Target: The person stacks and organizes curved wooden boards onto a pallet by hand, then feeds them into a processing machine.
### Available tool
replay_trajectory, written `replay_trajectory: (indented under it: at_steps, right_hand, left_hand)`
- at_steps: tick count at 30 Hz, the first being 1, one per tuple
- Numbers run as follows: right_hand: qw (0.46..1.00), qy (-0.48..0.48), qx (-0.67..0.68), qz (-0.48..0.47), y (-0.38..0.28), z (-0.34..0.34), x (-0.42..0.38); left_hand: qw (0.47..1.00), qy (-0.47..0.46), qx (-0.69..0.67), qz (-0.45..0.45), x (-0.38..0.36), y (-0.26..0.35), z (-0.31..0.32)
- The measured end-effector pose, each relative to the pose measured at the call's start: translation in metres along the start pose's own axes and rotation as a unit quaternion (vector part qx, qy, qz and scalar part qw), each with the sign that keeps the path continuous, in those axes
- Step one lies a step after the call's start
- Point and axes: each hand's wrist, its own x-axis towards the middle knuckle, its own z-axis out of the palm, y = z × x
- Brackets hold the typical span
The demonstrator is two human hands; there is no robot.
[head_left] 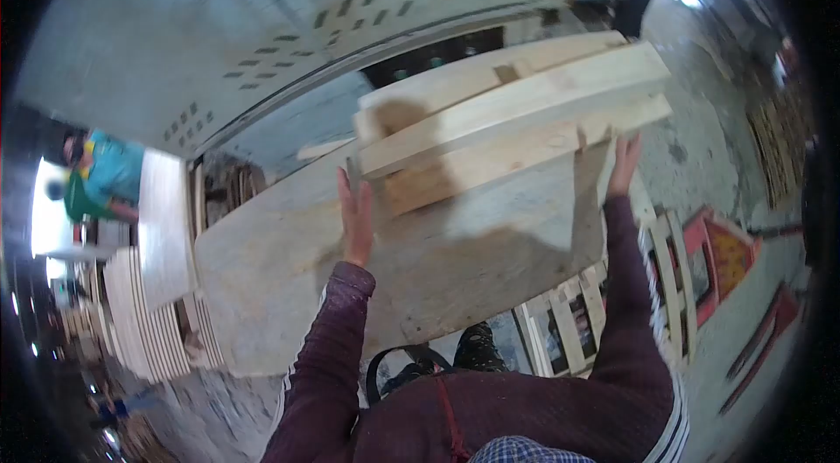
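Observation:
Several pale wooden boards (525,108) lie stacked at a slant on the worn wooden tabletop (490,262). My left hand (355,220) is open beside their left end, fingers stretched upward and the thumb side close to the wood. At the right end, my right hand (623,167) has its fingers extended, fingertips right at the lower edge of the nearest board. Neither hand is wrapped around a board. Shadows fall across the boards and the tabletop.
A large blue-grey metal panel with slots (289,34) stands behind the table. Stacked panels (144,314) are at the left, near people in blue and green (105,174). Slatted wooden pallets (577,314) and a red metal frame (722,257) sit at the right. Another person stands at top right.

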Motion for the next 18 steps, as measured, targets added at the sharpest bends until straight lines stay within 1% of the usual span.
replay_trajectory:
  at_steps: [1, 2, 3, 5, 6, 7, 8, 9, 10, 11, 12, 13, 15, 16, 17, 18]
  right_hand:
    - [0.998, -0.041, -0.037, 0.009, -0.026, -0.010, -0.061]
    - [0.988, -0.096, -0.117, -0.042, -0.048, -0.013, -0.112]
    - [0.966, -0.143, -0.188, -0.101, -0.071, -0.015, -0.162]
    - [0.899, -0.220, -0.346, -0.152, -0.095, -0.022, -0.241]
    - [0.866, -0.252, -0.412, -0.132, -0.087, -0.027, -0.277]
    - [0.842, -0.298, -0.434, -0.118, -0.084, -0.023, -0.310]
    - [0.815, -0.333, -0.464, -0.099, -0.090, -0.016, -0.338]
    - [0.813, -0.337, -0.462, -0.113, -0.106, -0.001, -0.357]
    - [0.782, -0.373, -0.489, -0.103, -0.123, 0.014, -0.376]
    - [0.749, -0.404, -0.518, -0.087, -0.136, 0.022, -0.392]
    - [0.749, -0.392, -0.525, -0.102, -0.126, 0.029, -0.402]
    - [0.747, -0.391, -0.526, -0.111, -0.128, 0.032, -0.404]
    - [0.728, -0.392, -0.559, -0.064, -0.136, 0.040, -0.401]
    - [0.723, -0.409, -0.555, -0.038, -0.127, 0.039, -0.399]
    - [0.723, -0.408, -0.556, -0.046, -0.124, 0.043, -0.400]
    - [0.726, -0.406, -0.555, -0.011, -0.123, 0.048, -0.402]
  left_hand:
    - [0.985, -0.044, 0.151, 0.065, -0.011, -0.007, -0.021]
    - [0.941, -0.072, 0.307, 0.122, -0.025, -0.011, -0.049]
    - [0.941, -0.040, 0.314, 0.120, -0.042, -0.016, -0.080]
    - [0.913, -0.031, 0.382, 0.141, -0.082, -0.026, -0.136]
    - [0.908, 0.004, 0.402, 0.119, -0.098, -0.025, -0.163]
    - [0.907, 0.029, 0.405, 0.115, -0.118, -0.026, -0.196]
    - [0.883, 0.042, 0.463, 0.058, -0.137, -0.030, -0.229]
    - [0.855, 0.053, 0.516, 0.000, -0.156, -0.035, -0.259]
    - [0.856, 0.067, 0.512, -0.004, -0.175, -0.041, -0.287]
    - [0.832, 0.069, 0.550, -0.001, -0.191, -0.042, -0.311]
    - [0.806, 0.070, 0.588, 0.001, -0.203, -0.045, -0.330]
    - [0.809, 0.077, 0.583, 0.000, -0.211, -0.051, -0.344]
    - [0.785, 0.068, 0.616, 0.008, -0.225, -0.051, -0.359]
    - [0.787, 0.076, 0.612, 0.007, -0.228, -0.052, -0.362]
    - [0.783, 0.082, 0.616, 0.012, -0.227, -0.053, -0.359]
    - [0.779, 0.088, 0.620, 0.016, -0.226, -0.053, -0.356]
